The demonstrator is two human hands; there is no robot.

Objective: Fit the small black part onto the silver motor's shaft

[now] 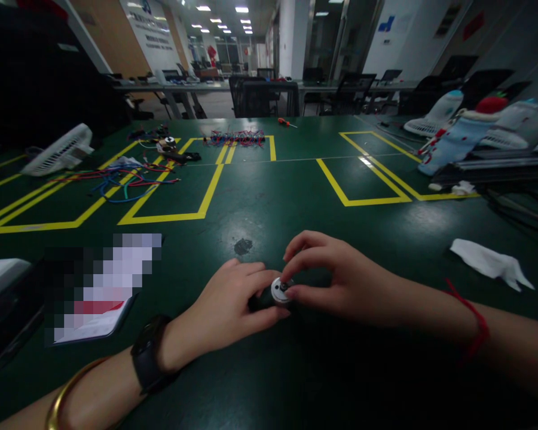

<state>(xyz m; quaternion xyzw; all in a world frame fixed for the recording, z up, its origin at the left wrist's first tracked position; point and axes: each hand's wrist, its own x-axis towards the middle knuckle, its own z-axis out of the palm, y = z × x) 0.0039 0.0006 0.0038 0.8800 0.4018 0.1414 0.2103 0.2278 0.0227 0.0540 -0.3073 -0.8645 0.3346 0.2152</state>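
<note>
My left hand (237,301), with a dark watch on its wrist, holds a small round motor-like part (277,291) between thumb and fingers, close to the green table. The part has a silver end face with dark holes, and its body is mostly hidden by the hand. Over that face, the thumb and index finger of my right hand (325,275) pinch a tiny dark piece (284,287) at the centre. Whether that piece is a shaft or a separate part, I cannot tell. My right wrist wears a red string.
A phone (112,298) lies left of my hands, a white tissue (493,263) to the right. Farther off are loose wires (125,179), a wire bundle (235,138), an orange screwdriver (287,122), a white fan (60,149) and a blue bottle (457,140). Yellow tape (165,218) marks the table.
</note>
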